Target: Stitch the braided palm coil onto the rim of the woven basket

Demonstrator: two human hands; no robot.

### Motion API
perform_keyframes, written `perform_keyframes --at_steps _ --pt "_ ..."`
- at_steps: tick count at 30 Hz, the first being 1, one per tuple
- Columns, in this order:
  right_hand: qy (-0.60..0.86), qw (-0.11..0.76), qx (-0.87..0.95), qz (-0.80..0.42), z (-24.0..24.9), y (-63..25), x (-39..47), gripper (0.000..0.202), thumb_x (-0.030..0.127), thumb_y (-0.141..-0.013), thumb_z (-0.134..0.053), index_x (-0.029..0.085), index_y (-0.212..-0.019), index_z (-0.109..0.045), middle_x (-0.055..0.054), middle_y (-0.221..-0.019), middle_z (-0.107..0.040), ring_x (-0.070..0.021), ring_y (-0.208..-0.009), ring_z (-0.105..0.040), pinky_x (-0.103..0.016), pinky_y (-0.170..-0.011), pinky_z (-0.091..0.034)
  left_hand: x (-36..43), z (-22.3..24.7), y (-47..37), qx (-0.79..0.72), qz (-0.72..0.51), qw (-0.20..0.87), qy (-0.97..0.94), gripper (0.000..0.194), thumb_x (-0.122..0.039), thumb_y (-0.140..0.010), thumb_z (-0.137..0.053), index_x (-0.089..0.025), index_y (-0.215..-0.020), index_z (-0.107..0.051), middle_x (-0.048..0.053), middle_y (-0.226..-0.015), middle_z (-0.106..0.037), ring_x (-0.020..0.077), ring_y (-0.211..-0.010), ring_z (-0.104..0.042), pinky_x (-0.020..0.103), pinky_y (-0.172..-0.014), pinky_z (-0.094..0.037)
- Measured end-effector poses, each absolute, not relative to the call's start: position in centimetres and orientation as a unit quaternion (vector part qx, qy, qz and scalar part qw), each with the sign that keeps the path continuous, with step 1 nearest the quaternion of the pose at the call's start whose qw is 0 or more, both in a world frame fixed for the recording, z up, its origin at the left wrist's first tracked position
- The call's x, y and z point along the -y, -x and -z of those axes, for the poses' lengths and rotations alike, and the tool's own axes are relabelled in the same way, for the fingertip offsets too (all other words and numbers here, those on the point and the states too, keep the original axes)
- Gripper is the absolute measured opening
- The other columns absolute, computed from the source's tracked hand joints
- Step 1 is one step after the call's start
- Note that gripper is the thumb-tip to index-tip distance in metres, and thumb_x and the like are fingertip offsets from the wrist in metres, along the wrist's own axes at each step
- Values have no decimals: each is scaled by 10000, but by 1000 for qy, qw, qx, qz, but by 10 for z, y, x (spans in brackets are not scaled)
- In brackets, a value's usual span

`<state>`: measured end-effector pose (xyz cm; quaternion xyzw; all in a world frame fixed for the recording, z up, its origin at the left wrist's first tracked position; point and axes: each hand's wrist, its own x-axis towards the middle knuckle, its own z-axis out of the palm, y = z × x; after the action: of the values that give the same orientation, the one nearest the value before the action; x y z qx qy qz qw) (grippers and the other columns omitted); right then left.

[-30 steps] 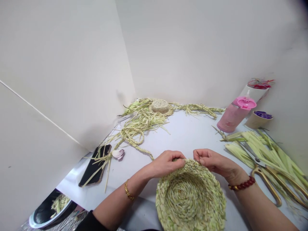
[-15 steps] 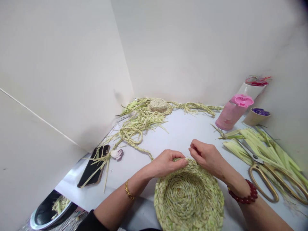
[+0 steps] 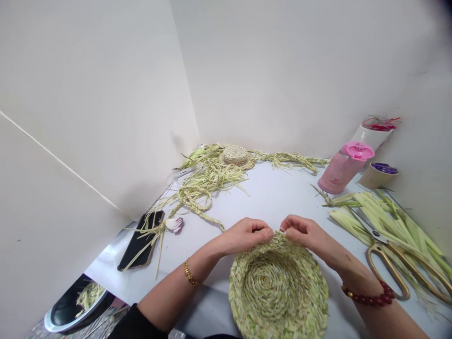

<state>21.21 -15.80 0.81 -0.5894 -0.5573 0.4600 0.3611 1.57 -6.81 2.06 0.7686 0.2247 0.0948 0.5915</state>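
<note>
A round hat woven from pale green husk braid (image 3: 268, 282) is tilted with its hollow inside facing me. My left hand (image 3: 249, 234) grips the far edge of its brim between thumb and fingers. My right hand (image 3: 300, 230) is closed in a pinch at the same edge, just right of the left. Whatever the right fingertips hold is too small to make out. From behind the left hand a long husk braid (image 3: 199, 209) runs back in loops across the table.
Brass-handled scissors (image 3: 379, 240) lie on loose husks (image 3: 399, 216) at right, below a pink bottle (image 3: 341, 172) and a cup of purple thread (image 3: 379, 176). A phone (image 3: 139, 245) and garlic (image 3: 174, 224) lie left. A small straw hat (image 3: 236, 155) sits at the back.
My right hand has come down to the brim and turned, its fingertips now near the edge. The left hand keeps its grip. The view has shifted slightly.
</note>
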Motion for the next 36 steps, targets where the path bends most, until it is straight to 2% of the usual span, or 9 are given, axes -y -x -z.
perform_keyframes --at_steps 3,6,12,17,22,25,30,33,36 --pt "538 357 526 -553 -1 -207 165 378 518 -754 -603 172 -723 -455 52 -624 -363 -81 -559 -314 -213 -508 -239 64 -25 -10 -217 -100 601 -763 378 -429 -875 -413 -112 -863 -619 5 -732 -536 87 -654 -432 194 -613 -364" --pt "521 381 491 -585 3 -202 170 413 536 -749 -609 178 -692 -411 55 -617 -340 -74 -544 -292 -210 -496 -219 60 -36 0 -235 -71 598 -763 339 -407 -866 -426 -120 -847 -605 -8 -680 -507 79 -602 -428 185 -561 -360" --pt "526 407 472 -579 4 -198 171 416 529 -758 -607 185 -677 -387 62 -596 -320 -72 -531 -274 -210 -492 -215 65 -53 11 -264 -77 467 -841 238 -313 -840 -446 -145 -794 -607 -17 -692 -524 90 -642 -432 186 -569 -338" --pt "537 406 472 -569 4 -198 171 418 528 -755 -608 187 -667 -382 63 -589 -312 -73 -530 -275 -210 -489 -216 75 -41 10 -258 -82 486 -831 328 -323 -888 -358 -133 -741 -581 -17 -670 -487 94 -643 -419 194 -587 -337" --pt "557 397 488 -542 3 -198 170 438 557 -741 -601 187 -661 -382 60 -595 -309 -75 -536 -277 -212 -488 -221 82 -32 12 -267 -117 487 -824 254 -304 -850 -437 -139 -814 -627 4 -790 -544 104 -726 -483 195 -656 -365" --pt "576 377 493 -531 1 -199 171 438 572 -743 -590 183 -666 -405 55 -591 -324 -78 -536 -288 -212 -484 -234 85 -26 12 -283 -113 493 -815 256 -297 -842 -430 -142 -835 -634 2 -764 -564 106 -704 -480 193 -621 -359" --pt "669 402 490 -389 -12 -204 182 335 503 -877 -406 200 -891 -547 4 -698 -482 -125 -616 -416 -236 -546 -339 89 -16 8 -330 -142 485 -797 256 -280 -827 -415 -139 -819 -628 4 -747 -589 109 -677 -481 193 -601 -365" --pt "720 424 480 -269 -22 -195 192 306 439 -898 -371 228 -1044 -538 -12 -735 -544 -141 -601 -459 -257 -556 -369 89 -14 4 -345 -178 451 -804 245 -266 -819 -412 -146 -785 -622 15 -772 -608 126 -719 -505 203 -651 -388" --pt "722 394 523 -224 -26 -175 198 226 381 -897 -389 235 -1004 -524 -18 -753 -591 -148 -597 -507 -272 -583 -400 88 -13 0 -343 -201 428 -811 239 -256 -816 -412 -152 -793 -626 22 -793 -624 140 -758 -526 212 -687 -399"
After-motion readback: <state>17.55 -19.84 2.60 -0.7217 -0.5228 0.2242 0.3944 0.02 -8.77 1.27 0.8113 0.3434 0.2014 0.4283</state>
